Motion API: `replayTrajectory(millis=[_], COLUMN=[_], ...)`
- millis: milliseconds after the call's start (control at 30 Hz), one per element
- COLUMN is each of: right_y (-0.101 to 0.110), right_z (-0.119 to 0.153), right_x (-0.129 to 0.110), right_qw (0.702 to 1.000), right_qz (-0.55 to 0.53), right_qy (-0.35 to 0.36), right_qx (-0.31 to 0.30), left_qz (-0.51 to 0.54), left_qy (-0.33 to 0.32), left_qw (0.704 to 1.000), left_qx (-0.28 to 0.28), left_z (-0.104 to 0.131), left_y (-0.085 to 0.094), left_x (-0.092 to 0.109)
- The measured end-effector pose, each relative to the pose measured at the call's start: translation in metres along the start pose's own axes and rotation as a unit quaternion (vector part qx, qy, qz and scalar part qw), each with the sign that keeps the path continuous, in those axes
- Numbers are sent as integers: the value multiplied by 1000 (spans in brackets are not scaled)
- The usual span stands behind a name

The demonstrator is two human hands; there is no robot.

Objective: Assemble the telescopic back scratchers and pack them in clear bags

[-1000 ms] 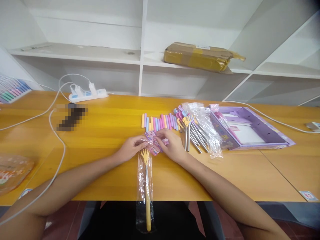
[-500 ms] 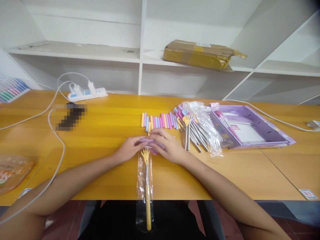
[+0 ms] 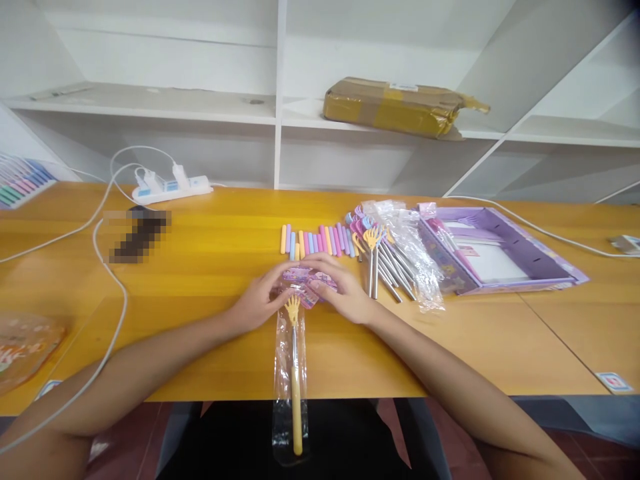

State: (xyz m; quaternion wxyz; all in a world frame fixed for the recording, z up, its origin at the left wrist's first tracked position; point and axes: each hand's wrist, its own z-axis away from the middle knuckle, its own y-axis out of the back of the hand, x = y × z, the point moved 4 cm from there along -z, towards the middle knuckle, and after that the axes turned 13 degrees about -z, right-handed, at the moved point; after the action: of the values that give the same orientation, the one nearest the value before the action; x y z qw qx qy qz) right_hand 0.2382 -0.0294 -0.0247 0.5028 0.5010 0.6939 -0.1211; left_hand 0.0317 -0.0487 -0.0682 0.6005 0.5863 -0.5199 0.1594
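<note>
A back scratcher [image 3: 297,407] with a yellow claw head, metal rod and pale yellow handle lies lengthwise in a clear plastic sleeve [image 3: 280,373], its lower end past the table's front edge. Over the sleeve's top are purple printed cards [image 3: 300,275], partly covered by fingers. My left hand [image 3: 261,299] curls round the cards' left side, thumb near the claw head. From the right, my right hand [image 3: 346,292] grips them, its thumb pressed on the printed face. How many cards there are is hard to make out.
Beyond my hands lies a row of coloured handle sleeves [image 3: 320,241]. To their right are several unbagged scratcher rods [image 3: 393,267], crumpled clear bags [image 3: 425,267] and a purple display box [image 3: 530,290]. A power strip [image 3: 173,193] and white cable [image 3: 123,313] are left; a taped carton [image 3: 390,110] rests on the shelf.
My hands have spread slightly apart, and more of the purple cards' printed faces shows between them. The bagged back scratcher has stayed nearly in place. The view has shifted slightly.
</note>
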Motion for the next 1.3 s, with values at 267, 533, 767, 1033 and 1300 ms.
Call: replayTrajectory(millis=[267,533,767,1033,1300], right_y=[-2,-7,-14,-10,-1], right_z=[3,1,2,6,12], right_x=[6,-9,-14,-13,-11], right_qw=[1000,992,982,965,959], right_qz=[6,86,124,201,247], right_qy=[9,76,102,140,129], right_qx=[2,-62,-99,-94,-48], left_qz=[4,168,165,154,134], left_qy=[21,77,76,106,99], left_qw=[1000,983,983,982,986], left_qx=[-6,-2,-12,-8,-15], left_z=[-4,-5,-8,-9,-6], left_y=[0,-3,4,0,6], left_x=[0,-14,-14,-24,-15])
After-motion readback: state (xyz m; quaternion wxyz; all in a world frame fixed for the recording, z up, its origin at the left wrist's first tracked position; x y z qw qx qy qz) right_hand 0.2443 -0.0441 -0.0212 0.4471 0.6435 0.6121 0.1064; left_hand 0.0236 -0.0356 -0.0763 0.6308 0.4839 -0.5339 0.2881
